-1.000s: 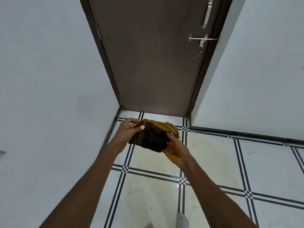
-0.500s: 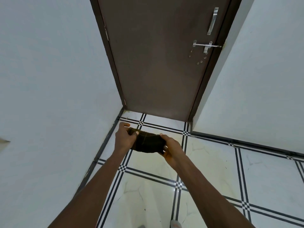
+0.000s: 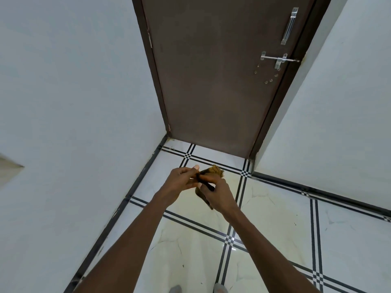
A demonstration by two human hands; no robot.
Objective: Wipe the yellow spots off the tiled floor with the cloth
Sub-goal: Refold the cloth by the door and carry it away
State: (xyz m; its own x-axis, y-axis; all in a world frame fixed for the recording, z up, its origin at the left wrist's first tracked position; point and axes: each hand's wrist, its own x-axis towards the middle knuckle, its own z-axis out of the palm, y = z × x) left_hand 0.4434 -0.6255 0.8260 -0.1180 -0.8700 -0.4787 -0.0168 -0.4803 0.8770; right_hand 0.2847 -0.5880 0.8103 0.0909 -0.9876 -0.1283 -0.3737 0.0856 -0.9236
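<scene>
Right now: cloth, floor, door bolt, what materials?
Cloth: soft woven fabric, dark brown with a fuzzy mustard patch; it bunches in both hands. Floor: glossy ceramic-looking tile with glare and black line borders. Door bolt: bright metal, likely steel.

The cloth (image 3: 211, 173) is a small, dark brown rag with a mustard-yellow patch at its far end, bunched and folded, held up in the air above the tiled floor (image 3: 275, 218). The white tiles have black double-line borders; the tile beneath the cloth carries a faint yellowish tinge (image 3: 224, 208).
</scene>
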